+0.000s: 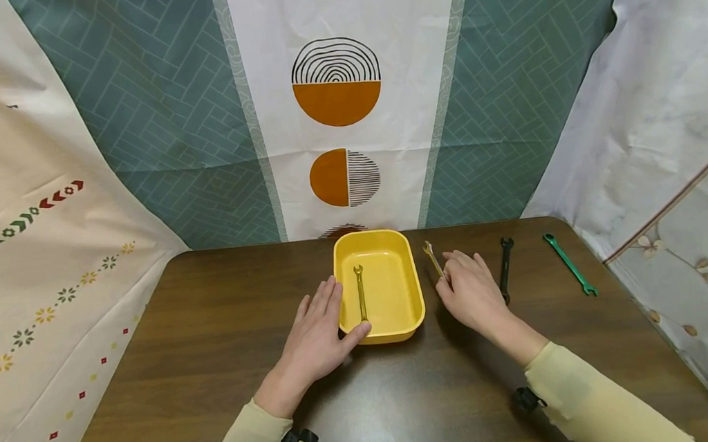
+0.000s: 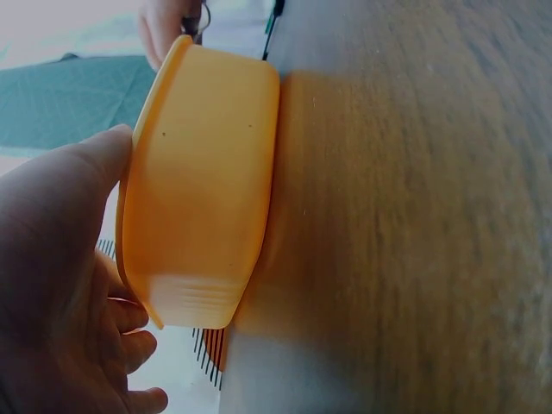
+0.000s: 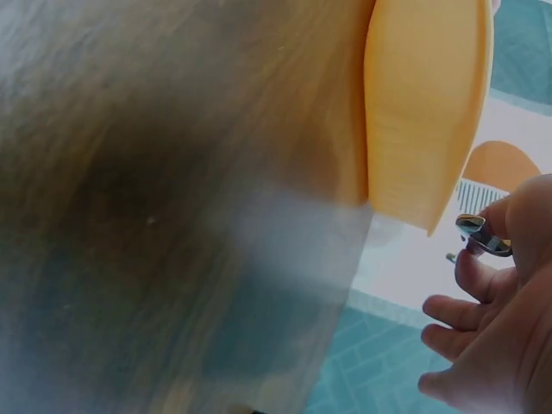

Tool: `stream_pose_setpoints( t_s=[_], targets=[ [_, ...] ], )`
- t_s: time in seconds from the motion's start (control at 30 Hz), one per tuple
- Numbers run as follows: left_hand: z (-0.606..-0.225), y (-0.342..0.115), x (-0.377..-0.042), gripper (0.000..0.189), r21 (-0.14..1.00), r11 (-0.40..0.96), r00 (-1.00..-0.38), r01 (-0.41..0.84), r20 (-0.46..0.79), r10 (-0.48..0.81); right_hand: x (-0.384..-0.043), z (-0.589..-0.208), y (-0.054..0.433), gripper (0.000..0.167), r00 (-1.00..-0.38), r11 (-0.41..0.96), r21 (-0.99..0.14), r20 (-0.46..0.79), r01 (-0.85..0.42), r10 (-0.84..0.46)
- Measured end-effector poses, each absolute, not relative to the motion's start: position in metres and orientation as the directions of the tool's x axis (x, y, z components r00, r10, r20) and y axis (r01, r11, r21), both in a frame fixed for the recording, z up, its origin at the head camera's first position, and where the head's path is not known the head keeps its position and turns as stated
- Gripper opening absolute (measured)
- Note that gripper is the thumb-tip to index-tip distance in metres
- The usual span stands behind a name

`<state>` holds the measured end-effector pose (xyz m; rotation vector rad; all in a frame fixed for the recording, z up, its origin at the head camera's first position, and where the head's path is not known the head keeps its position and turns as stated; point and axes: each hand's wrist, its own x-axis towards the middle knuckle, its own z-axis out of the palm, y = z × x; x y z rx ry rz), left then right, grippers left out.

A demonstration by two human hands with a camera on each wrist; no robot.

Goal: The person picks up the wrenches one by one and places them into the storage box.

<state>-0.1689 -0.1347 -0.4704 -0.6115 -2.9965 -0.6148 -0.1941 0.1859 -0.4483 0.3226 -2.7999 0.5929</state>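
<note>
A yellow tray (image 1: pixel 396 280) sits on the table with a gold-coloured wrench (image 1: pixel 361 295) lying inside it. My left hand (image 1: pixel 316 338) rests against the tray's left side, its fingers extended along the rim and its thumb on the near-left corner. To the right of the tray, my right hand (image 1: pixel 472 293) pinches a shiny wrench (image 1: pixel 432 256) between thumb and index finger. The ring end (image 3: pixel 470 224) of that wrench shows in the right wrist view, while the other fingers (image 3: pixel 453 312) are loosely spread.
Right of the right hand lie a black wrench (image 1: pixel 507 268) and a green wrench (image 1: pixel 569 264) on the brown wooden table (image 1: pixel 223 307). A patterned curtain (image 1: pixel 178 124) hangs behind the table's far edge, with light cloths at both sides.
</note>
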Motion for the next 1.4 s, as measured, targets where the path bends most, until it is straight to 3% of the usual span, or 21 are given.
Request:
stream_pose_setpoints(
  t_s=[1.4],
  targets=[
    [-0.473,-0.135,-0.169,0.103,0.377,0.839,-0.919,0.393,0.129,0.372,-0.198,-0.443,0.136,0.025,-0.927,0.834,-0.428,0.289,-0.348,-0.238]
  ],
)
